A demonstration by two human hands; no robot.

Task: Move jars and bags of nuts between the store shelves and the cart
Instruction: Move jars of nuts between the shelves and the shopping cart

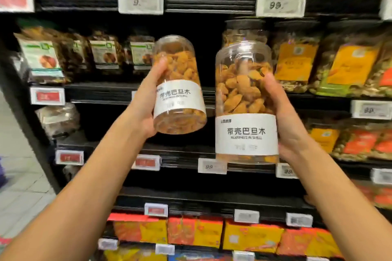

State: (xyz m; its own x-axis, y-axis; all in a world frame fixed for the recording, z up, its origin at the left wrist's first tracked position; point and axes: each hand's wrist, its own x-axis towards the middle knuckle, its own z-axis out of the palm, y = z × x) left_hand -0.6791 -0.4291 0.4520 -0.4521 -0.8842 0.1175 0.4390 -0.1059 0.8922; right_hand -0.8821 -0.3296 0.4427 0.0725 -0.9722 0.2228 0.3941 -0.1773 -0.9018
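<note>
Now the left hand [146, 99] is gripping a tilted jar of almonds [179, 85], and the right hand [284, 116] is wrapping around a second, upright jar [246, 104] (same white label). Both jars are hanging in front of the shelves [210, 3].

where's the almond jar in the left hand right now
In the head view, the left hand holds that almond jar left of centre, tilted, in front of the dark shelf gap, beside the upright jar in the right hand.
</note>
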